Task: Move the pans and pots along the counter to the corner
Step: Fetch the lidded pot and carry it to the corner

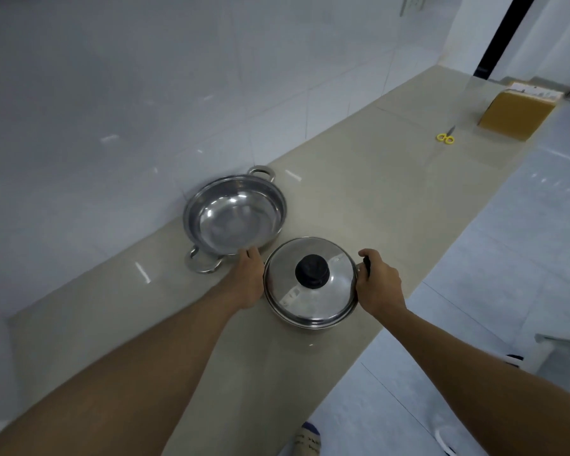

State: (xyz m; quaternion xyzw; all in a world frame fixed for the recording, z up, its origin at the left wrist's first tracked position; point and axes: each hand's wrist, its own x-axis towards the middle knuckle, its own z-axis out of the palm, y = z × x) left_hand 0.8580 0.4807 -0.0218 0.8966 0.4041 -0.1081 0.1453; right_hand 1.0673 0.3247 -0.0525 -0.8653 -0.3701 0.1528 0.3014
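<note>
Lidded pot [311, 284] sits on the tabletop [375, 192] at lower centre of the frame, between both hands. Right hand [379, 284] is curled round its right side handle. Left hand [249, 281] lies against its left side; grip hidden. Handle-to-handle axis runs left-right. Open pan [234, 215] stands just beyond, upper left, against the wall.

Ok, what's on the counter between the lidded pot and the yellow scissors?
Nothing: in the head view, the counter is bare from the lidded pot to the yellow scissors. The open pan sits off toward the wall.
</note>
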